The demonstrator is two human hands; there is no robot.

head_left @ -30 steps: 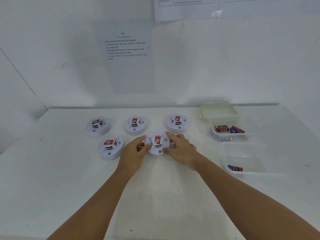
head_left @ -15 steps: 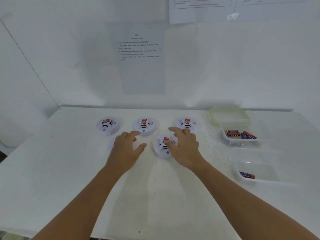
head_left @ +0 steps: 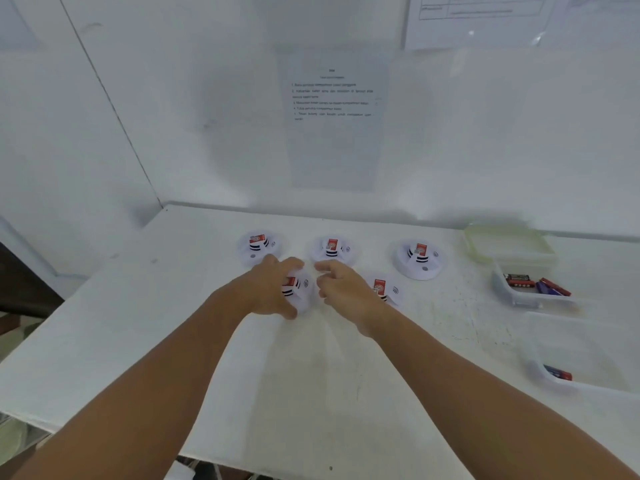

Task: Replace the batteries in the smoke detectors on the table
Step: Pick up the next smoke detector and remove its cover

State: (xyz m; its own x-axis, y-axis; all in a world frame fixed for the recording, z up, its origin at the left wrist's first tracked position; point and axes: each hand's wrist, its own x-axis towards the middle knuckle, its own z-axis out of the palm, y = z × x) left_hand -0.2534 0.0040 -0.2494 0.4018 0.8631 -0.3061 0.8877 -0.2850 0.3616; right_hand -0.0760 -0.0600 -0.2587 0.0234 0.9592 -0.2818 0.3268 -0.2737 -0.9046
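Left hand (head_left: 268, 291) curls round the front-left round white plastic smoke detector (head_left: 298, 289), thumb at its near rim, probably to pin it for opening. Right hand (head_left: 341, 287) sits just beside it, fingers loosely bent, holding nothing, likely closing in to help. Other detectors sit untouched. Clear plastic tub of batteries (head_left: 512, 292) at right, within reach for the swap.

The person's left hand (head_left: 268, 289) curls around a round white plastic smoke detector with a red label (head_left: 298, 289) on the white table (head_left: 311, 393). The right hand (head_left: 346, 289), fingers loosely bent, hovers just beside it, partly covering a second detector (head_left: 388, 291). Three more detectors (head_left: 330, 249) sit in a row behind. Two clear plastic tubs (head_left: 512, 296) at right hold batteries (head_left: 535, 284).
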